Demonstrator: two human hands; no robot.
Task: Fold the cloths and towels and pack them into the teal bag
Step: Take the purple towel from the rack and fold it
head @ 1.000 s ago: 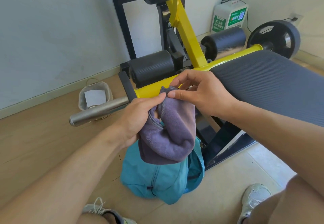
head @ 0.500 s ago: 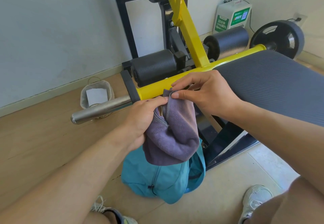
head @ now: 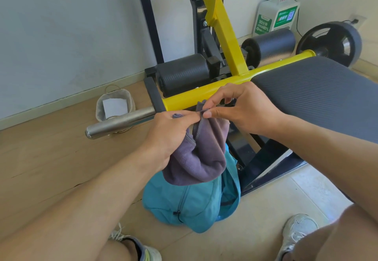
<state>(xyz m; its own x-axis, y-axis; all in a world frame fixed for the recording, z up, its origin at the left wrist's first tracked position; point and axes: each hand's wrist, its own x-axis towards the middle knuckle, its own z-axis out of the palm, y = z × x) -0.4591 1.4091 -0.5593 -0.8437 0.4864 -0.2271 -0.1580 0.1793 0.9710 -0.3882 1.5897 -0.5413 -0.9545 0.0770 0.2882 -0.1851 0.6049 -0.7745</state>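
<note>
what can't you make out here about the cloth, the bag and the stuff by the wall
- Purple cloth, head view: how many folds it has; the left hand and right hand cover its top edge.
- Teal bag: its opening and contents, hidden behind the hanging cloth.
- White charger box: its small print is too small to read.
- Grey basket: its lower part, behind the steel bar.
</note>
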